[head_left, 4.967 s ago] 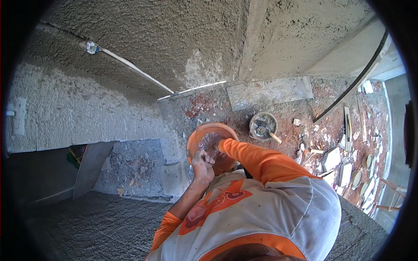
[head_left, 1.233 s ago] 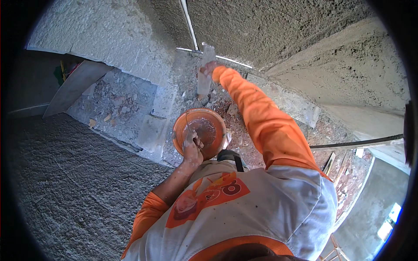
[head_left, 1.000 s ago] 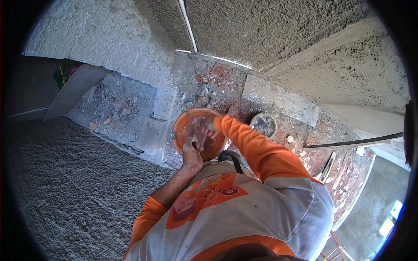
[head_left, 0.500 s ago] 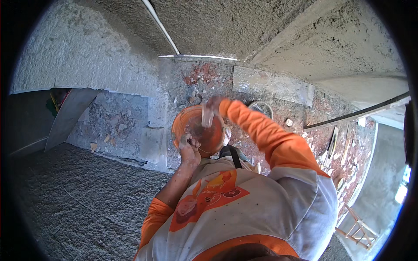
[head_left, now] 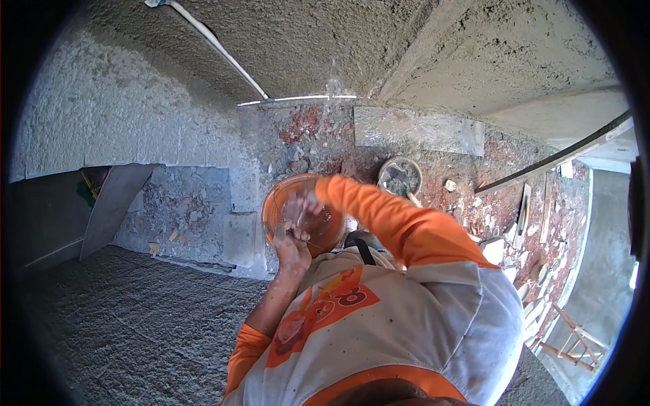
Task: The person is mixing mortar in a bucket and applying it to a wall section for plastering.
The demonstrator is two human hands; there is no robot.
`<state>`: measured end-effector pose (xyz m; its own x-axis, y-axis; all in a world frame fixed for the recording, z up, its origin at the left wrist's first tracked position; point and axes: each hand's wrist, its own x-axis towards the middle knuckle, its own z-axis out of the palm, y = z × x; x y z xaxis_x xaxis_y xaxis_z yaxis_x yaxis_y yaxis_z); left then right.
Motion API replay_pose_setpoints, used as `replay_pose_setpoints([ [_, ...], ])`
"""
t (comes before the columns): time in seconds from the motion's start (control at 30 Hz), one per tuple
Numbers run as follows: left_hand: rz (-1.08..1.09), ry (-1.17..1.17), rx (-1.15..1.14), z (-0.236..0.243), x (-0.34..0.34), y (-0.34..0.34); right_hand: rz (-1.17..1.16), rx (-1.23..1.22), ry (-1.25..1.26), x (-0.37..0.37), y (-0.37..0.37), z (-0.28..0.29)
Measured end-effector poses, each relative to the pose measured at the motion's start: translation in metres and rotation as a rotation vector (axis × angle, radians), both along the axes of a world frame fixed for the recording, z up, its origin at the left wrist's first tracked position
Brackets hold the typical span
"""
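My left hand [head_left: 294, 240] is closed at the near-left of an orange bucket [head_left: 332, 233], apparently gripping its wire handle. My right hand [head_left: 308, 201], in an orange sleeve, is inside the bucket's upper part just beyond my left hand; it is blurred, and I cannot make out whether it holds anything. Beyond the bucket a pale, blurred splash [head_left: 333, 88] shows against the rough plastered wall [head_left: 305, 54], above a thin white strip [head_left: 298, 101] at the wall's foot.
A round mortar pail [head_left: 399, 177] with a handled tool stands right of the bucket. A flat board [head_left: 420, 128] lies along the wall. A long dark curved bar [head_left: 555, 155] crosses the right side over rubble [head_left: 514, 264]. A wooden frame [head_left: 579, 342] stands lower right, a leaning panel [head_left: 112, 210] at left.
My right hand, out toward the wall 1.2 seconds ago, is back in the bucket, lower and further left than half a second ago. The pale splash has appeared at the wall.
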<state>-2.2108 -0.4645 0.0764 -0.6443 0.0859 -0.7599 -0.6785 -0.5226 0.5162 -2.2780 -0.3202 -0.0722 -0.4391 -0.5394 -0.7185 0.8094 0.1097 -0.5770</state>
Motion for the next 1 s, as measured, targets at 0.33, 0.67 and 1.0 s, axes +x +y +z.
replay_pose_setpoints([
  [0.33, -0.020, 0.019, -0.022, 0.006, 0.006, 0.021, 0.311, 0.738, 0.686, 0.059, -0.013, -0.084],
  [0.67, -0.086, -0.030, -0.027, -0.032, -0.001, 0.056, 0.586, 1.265, 1.134, -0.089, 0.235, -0.072],
  [1.0, -0.051, -0.023, -0.103, -0.021, 0.002, 0.039, 0.032, -0.085, 0.072, 0.004, 0.071, -0.015],
])
